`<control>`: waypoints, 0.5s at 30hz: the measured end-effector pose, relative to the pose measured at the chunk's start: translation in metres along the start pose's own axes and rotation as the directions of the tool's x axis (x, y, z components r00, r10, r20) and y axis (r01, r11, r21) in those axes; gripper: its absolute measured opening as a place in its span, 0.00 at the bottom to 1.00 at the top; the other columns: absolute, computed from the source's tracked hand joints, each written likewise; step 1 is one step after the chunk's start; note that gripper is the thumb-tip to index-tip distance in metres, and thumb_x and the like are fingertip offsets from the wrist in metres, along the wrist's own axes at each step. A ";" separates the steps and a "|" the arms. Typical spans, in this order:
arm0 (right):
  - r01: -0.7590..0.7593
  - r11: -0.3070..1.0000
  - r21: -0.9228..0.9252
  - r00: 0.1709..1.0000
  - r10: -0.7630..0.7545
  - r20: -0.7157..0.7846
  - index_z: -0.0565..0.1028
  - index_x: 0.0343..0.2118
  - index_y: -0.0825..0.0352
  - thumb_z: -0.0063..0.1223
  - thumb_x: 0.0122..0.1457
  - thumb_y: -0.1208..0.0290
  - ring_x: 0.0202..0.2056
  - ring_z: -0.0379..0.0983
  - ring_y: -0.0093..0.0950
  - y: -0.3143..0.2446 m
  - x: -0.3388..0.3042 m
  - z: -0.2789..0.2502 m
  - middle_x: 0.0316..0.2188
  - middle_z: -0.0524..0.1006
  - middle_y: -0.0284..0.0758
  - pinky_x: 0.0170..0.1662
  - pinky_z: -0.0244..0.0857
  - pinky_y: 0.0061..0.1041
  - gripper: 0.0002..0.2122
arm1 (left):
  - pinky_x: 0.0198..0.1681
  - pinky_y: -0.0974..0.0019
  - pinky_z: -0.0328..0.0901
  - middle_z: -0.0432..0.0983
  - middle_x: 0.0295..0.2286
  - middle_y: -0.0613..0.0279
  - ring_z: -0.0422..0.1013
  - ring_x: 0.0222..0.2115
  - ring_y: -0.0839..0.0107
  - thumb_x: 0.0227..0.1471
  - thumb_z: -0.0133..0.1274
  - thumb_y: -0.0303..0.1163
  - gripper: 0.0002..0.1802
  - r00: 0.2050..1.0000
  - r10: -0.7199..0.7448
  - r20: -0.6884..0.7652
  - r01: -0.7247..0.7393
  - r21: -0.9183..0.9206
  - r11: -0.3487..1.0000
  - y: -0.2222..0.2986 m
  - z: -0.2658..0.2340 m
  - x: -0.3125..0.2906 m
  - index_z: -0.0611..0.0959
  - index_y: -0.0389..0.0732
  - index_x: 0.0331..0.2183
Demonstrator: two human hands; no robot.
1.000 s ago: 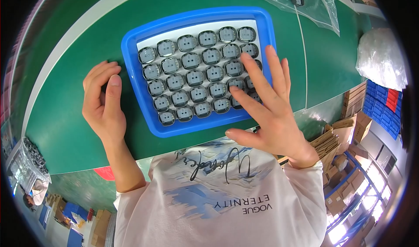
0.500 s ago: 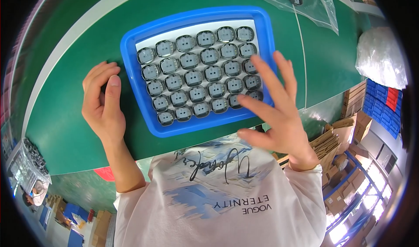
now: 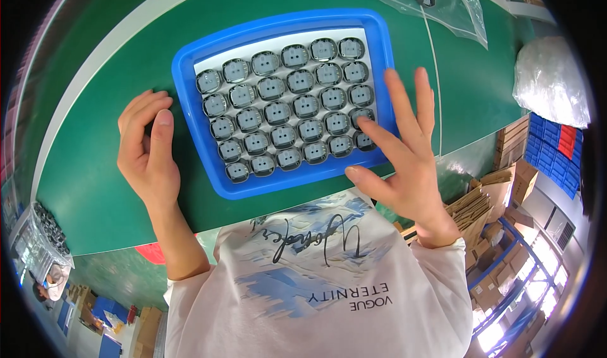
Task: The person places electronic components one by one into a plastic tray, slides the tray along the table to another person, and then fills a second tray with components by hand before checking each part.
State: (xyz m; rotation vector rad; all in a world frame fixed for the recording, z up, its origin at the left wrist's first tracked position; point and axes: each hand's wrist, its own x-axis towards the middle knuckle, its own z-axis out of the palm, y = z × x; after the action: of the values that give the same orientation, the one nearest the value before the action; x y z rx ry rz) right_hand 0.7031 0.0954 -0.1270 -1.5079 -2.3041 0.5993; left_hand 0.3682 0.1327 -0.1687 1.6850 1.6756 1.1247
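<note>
Whereas a second ago the right hand (image 3: 404, 162) lay flat across the lower right rows of parts, its palm now sits off the blue tray (image 3: 190, 130), at the tray's near right corner, fingers spread and open, gripping nothing. The index fingertip reaches over the right rim and touches or nearly touches the grey part (image 3: 361, 119) at the right end of the fourth row; contact cannot be confirmed. Half a second ago the hand was already partway withdrawn.

Head view, remaining items: the tray has not shifted on the green tabletop (image 3: 95, 187). It carries five rows of small round grey components (image 3: 278, 113), six per row, all seated on a pale liner. The left hand (image 3: 148, 149) is unchanged, resting on the tabletop just beside the tray's left rim, fingers curled loosely, thumb up; whether it holds some small dark item beneath the fingers cannot be determined.

Judgement: with the right hand lifted off, the pressing or levelling pass over the near right rows appears finished, and every component is now uncovered for inspection.

A clear plastic bag (image 3: 442, 4) lies beyond the tray.
</note>
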 end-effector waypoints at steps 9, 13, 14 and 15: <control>-0.077 0.996 0.051 0.986 0.084 -0.143 0.80 0.45 0.76 0.70 0.48 0.60 0.70 0.35 0.68 -0.013 -0.006 0.018 0.68 0.49 0.68 0.65 0.31 0.69 0.26 | 0.57 0.61 0.64 0.80 0.44 0.55 0.71 0.54 0.59 0.59 0.56 0.24 0.08 1.000 0.005 0.005 -0.005 -0.007 1.000 -0.003 -0.003 0.000 0.86 0.33 0.39; -0.113 0.991 0.075 0.981 0.123 -0.151 0.78 0.47 0.78 0.70 0.49 0.61 0.70 0.34 0.68 -0.017 -0.008 0.022 0.68 0.48 0.69 0.65 0.30 0.68 0.27 | 0.57 0.61 0.64 0.80 0.44 0.55 0.70 0.54 0.59 0.59 0.56 0.24 0.08 1.000 -0.004 0.002 0.004 -0.007 1.000 -0.002 -0.003 -0.001 0.86 0.33 0.39; -0.128 0.987 0.093 0.979 0.141 -0.149 0.78 0.48 0.79 0.70 0.49 0.61 0.70 0.33 0.68 -0.019 -0.010 0.022 0.68 0.48 0.69 0.66 0.30 0.68 0.28 | 0.57 0.61 0.64 0.80 0.44 0.55 0.70 0.54 0.59 0.59 0.56 0.24 0.08 1.000 -0.004 0.003 0.004 -0.008 1.000 -0.002 -0.004 -0.001 0.86 0.33 0.39; -0.129 0.987 0.093 0.979 0.142 -0.149 0.78 0.48 0.79 0.70 0.49 0.61 0.70 0.33 0.68 -0.022 -0.010 0.023 0.68 0.48 0.69 0.66 0.30 0.68 0.28 | 0.57 0.61 0.64 0.80 0.44 0.55 0.70 0.54 0.59 0.59 0.56 0.25 0.08 1.000 -0.007 0.008 0.008 -0.014 1.000 -0.003 -0.004 -0.001 0.86 0.33 0.39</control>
State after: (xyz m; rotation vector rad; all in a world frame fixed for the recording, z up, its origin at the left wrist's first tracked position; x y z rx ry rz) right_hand 0.6784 0.0745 -0.1358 -1.6212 -2.0487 0.5824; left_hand 0.3634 0.1315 -0.1687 1.6709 1.6637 1.1224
